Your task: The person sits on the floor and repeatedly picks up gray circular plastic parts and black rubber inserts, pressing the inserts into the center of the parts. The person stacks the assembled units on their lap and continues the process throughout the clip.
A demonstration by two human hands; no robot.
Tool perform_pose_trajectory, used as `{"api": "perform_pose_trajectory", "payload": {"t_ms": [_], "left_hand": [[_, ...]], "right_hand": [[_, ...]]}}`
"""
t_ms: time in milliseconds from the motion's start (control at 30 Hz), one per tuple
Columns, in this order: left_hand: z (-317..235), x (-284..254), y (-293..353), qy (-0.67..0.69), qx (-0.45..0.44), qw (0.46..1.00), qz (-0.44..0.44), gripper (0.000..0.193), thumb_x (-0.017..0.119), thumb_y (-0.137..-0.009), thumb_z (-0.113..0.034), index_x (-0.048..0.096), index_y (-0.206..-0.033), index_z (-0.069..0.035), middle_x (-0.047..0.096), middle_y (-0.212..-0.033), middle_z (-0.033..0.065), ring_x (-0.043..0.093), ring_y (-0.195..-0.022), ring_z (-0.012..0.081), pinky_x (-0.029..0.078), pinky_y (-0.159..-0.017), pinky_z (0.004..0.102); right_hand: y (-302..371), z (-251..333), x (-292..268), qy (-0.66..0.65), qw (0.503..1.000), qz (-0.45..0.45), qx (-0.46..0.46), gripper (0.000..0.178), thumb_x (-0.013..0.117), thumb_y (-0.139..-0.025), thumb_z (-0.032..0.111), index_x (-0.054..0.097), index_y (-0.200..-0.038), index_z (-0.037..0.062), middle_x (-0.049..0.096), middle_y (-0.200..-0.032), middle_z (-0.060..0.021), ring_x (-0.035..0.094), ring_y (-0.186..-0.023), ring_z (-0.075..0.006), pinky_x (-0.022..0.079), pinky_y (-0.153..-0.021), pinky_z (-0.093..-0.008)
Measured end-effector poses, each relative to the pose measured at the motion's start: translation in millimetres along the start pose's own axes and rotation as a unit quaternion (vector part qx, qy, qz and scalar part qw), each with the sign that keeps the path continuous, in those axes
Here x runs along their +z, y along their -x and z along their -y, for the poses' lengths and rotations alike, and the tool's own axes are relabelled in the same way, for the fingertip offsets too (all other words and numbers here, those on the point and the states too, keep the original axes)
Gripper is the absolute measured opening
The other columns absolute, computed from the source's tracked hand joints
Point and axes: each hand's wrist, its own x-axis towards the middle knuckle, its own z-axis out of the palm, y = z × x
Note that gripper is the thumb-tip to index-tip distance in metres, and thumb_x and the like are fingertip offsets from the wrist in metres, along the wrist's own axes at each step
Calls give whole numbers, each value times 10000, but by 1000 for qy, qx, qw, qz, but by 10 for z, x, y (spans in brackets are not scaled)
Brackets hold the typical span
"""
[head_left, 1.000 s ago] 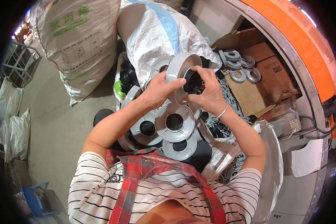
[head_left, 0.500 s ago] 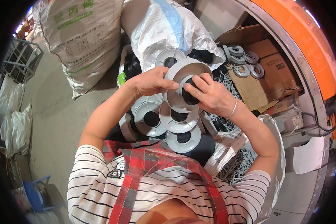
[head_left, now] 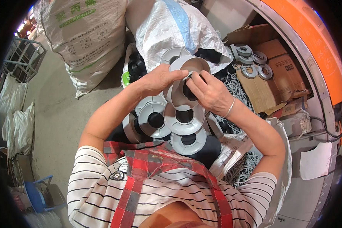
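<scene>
At the far left, a blue wire crate (head_left: 24,57) stands on the concrete floor (head_left: 53,114), with small white bags (head_left: 15,117) below it. Next to it leans a large woven white sack (head_left: 83,38) bearing green print near its top and a black-printed panel lower down. A second white sack (head_left: 171,30) with a pale blue stripe lies behind the hands.

The left hand (head_left: 157,79) closes its grip around the rim of a grey plastic reel (head_left: 184,81) held up at centre, above the lap. The right hand (head_left: 209,93) pinches the same reel, fingers pressed at its dark hub. Below, more grey reels (head_left: 171,121) lie stacked in the lap.

To the right, brown cardboard boxes (head_left: 269,72) carry a few small grey reels (head_left: 250,60), beside a curved orange panel (head_left: 311,41). A white paper sheet (head_left: 315,161) hangs lower right.
</scene>
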Motion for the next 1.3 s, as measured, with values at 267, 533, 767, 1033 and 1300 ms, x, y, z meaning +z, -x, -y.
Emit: {"api": "perform_pose_trajectory", "payload": {"t_ms": [267, 533, 767, 1033, 1300], "left_hand": [[159, 454, -9, 54, 202, 975, -79, 371, 653, -889, -333, 606, -1043, 2, 631, -856, 39, 561, -738, 80, 475, -616, 247], [215, 446, 1, -33, 139, 986, -88, 299, 658, -876, -263, 629, -998, 8, 640, -802, 20, 573, -716, 86, 485, -636, 264], [182, 100, -175, -98, 24, 994, 42, 342, 662, -857, -337, 657, -945, -6, 588, -749, -15, 508, -671, 71, 407, -578, 234], [207, 570, -16, -67, 160, 985, -19, 446, 708, -856, -247, 545, -1180, 13, 626, -987, 51, 568, -895, 105, 478, -788, 271], [494, 586, 197, -286, 211, 935, -1, 861, 722, -797, -175, 217, -1461, 35, 408, -1408, 253, 450, -1288, 344, 373, -1037, 402]], "right_hand": [[50, 11, 114, -518, 683, -109, 504, 533, 790, -748, 219, 527, -1114, -66, 617, -960, -112, 634, -890, -169, 529, -770, -287], [319, 17, 289, -280, 889, -86, 353, 663, 779, -649, 183, 489, -1187, -75, 587, -987, -153, 615, -864, -248, 525, -736, -327], [368, 81, 257, -28, 998, -14, 57, 637, 645, -626, 112, 457, -1196, -101, 518, -1015, -179, 536, -872, -295, 503, -741, -326], [345, 73, 185, -663, 458, -102, 583, 482, 684, -843, 360, 573, -994, -83, 646, -752, -144, 641, -559, -219, 543, -502, -307], [638, 308, 541, -728, 472, -116, 484, 516, 661, -873, 382, 535, -1139, -41, 647, -798, -136, 658, -649, -202, 530, -592, -304]]}}
